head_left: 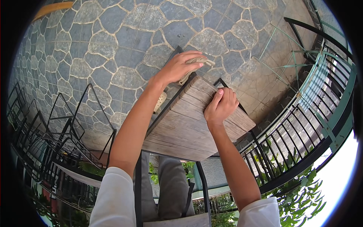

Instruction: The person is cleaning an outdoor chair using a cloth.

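My left hand grips a folded beige cloth at the far left corner of a small table, against its dark edge. The wood-grain tabletop sits at an angle before me. My right hand is curled over the right edge of that top, thumb on the upper face and fingertips hidden. Part of the black metal frame shows beyond this edge.
Black metal chair frames crowd the left side. A railing curves along the right, with leafy branches behind it. A beige perforated clog shows beside the table on the stone-patterned floor.
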{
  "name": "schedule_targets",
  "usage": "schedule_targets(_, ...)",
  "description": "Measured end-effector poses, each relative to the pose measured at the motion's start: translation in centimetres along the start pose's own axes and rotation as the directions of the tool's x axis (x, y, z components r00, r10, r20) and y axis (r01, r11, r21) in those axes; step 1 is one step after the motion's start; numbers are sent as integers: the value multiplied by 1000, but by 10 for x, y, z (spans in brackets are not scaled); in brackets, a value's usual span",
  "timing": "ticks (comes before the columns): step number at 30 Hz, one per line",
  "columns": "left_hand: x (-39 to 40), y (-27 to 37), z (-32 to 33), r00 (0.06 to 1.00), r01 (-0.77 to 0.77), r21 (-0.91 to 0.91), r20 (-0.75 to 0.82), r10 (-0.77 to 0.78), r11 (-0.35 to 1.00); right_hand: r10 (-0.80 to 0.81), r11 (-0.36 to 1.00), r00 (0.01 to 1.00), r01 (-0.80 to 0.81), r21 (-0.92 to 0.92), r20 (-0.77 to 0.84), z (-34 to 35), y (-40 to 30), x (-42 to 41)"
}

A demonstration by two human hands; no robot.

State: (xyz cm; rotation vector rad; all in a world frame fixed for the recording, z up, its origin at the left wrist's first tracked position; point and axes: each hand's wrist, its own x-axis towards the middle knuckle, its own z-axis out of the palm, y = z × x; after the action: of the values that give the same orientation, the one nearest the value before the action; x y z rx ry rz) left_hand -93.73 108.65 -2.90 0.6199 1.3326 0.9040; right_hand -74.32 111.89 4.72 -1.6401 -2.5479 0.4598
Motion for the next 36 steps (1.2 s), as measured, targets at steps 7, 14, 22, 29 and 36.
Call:
schedule_targets(7,0,0,-9,979,-186,329,-17,203,926,-14,999,999,16,40,-42,3,1,-1)
schedule_targets(14,16,-4,22,897,101,143,-442,-27,985,-7,999,999,9,43,-50,3,-2,0)
schedule_targets(22,19,67,11,742,653,620,-405,-535,436,-1,1000,999,2,30,-40,0,5,0)
schedule_targets(29,47,42,-5,785,513,647,-89,-612,564,9,999,998,-7,41,-54,-1,-2,0)
schedule_targets(36,58,31,16,755,651,343,-388,-529,677,13,998,997,-8,65,-80,0,-5,0)
